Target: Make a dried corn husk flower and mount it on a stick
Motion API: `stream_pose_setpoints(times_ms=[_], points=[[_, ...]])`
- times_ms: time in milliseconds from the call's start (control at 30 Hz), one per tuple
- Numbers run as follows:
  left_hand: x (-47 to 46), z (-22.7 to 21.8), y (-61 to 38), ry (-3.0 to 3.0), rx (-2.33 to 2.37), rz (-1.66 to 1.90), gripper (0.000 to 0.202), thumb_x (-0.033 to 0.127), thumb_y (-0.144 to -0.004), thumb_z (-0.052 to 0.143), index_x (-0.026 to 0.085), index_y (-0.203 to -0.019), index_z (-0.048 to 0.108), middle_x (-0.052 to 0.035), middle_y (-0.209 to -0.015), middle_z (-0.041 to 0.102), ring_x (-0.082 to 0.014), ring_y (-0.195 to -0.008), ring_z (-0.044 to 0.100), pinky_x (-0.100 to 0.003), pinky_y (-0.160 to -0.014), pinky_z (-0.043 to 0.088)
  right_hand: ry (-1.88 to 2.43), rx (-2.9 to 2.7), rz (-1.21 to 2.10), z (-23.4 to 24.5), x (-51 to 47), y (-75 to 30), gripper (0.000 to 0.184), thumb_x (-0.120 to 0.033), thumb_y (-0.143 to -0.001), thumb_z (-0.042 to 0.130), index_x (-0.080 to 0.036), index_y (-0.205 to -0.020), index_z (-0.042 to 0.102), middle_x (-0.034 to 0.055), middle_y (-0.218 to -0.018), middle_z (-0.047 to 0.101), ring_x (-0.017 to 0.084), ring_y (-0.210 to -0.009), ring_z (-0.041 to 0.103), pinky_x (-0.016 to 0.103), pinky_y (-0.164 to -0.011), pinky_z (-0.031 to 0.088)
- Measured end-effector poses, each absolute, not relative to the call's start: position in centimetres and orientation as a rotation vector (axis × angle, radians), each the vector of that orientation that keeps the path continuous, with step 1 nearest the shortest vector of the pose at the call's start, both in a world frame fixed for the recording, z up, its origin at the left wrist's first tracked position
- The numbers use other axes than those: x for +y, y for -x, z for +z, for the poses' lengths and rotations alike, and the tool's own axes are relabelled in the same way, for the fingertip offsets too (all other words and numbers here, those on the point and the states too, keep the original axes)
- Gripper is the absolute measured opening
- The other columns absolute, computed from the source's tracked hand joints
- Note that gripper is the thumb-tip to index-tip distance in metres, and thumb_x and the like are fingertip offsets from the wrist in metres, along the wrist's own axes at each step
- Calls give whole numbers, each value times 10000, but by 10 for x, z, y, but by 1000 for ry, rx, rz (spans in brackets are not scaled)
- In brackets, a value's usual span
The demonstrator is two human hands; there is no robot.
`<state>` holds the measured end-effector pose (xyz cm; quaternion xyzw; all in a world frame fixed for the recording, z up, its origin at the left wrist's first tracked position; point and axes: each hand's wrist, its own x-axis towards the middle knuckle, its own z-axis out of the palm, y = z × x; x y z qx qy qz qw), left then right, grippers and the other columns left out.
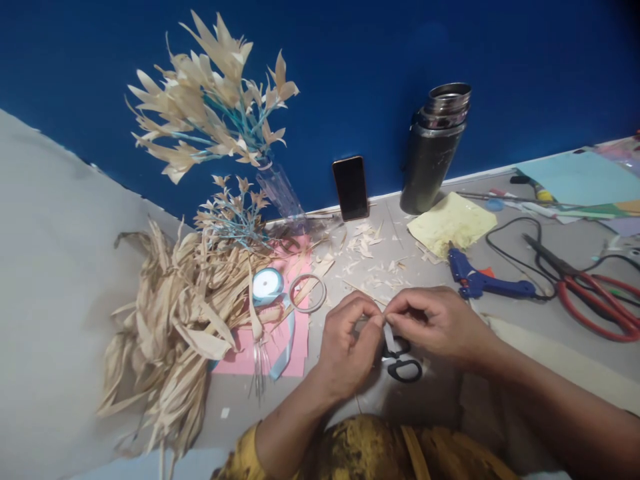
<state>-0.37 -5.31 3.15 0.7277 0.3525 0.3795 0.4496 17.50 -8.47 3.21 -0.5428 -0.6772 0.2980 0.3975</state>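
My left hand (347, 343) and my right hand (435, 323) meet above the table's near edge, fingertips pinched together on a small pale piece that I cannot name. Just below them lie small black-handled scissors (403, 363), partly hidden by my fingers. A thin wire or stalk hangs down from my left hand. To the left sit a roll of light blue ribbon (267, 285) and a roll of clear tape (307, 293) on pink paper (260, 347).
A heap of dried husks (170, 320) fills the left. Husk flowers stand in a clear vase (277, 190) against the blue wall, beside a phone (351, 188) and a steel flask (433, 150). A blue glue gun (483, 280), red-handled shears (595, 300), yellow paper (450, 223) lie right.
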Motion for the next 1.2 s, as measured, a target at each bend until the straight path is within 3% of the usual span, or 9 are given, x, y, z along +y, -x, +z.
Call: stream_pose_setpoints(times_ms=[133,433,767,1200], points=[[-52,31,5,-1819,848,926,170,176,-914,550,192,-753,602,-17,-749,600,-156,-739,584,-281,-698,450,1371,-1747,741,34,-84,-176,175,-213,-860,590,-195,-719,692,-33,-580,663,102,-514,545,204,-516,366],[-55,31,1,-1813,834,903,155,176,-895,562,190,-750,614,-29,-755,626,-162,-751,599,-283,-710,458,1397,-1726,561,30,-87,-169,144,-155,-757,551,-207,-627,586,-68,-475,504,87,-434,435,200,-451,309],[-55,27,-1,-1483,1040,817,99,207,-787,601,179,-693,619,-13,-708,611,-150,-707,559,-262,-674,444,1333,-1946,-96,20,-91,-161,272,-113,-878,512,-215,-653,626,17,-613,679,166,-582,583,316,-597,370],[-56,27,-2,-1380,1047,799,88,219,-754,612,174,-678,614,-1,-673,604,-134,-665,539,-249,-648,432,1265,-1888,25,22,-89,-161,227,-78,-851,533,-207,-686,621,-1,-593,659,147,-551,578,286,-577,383]])
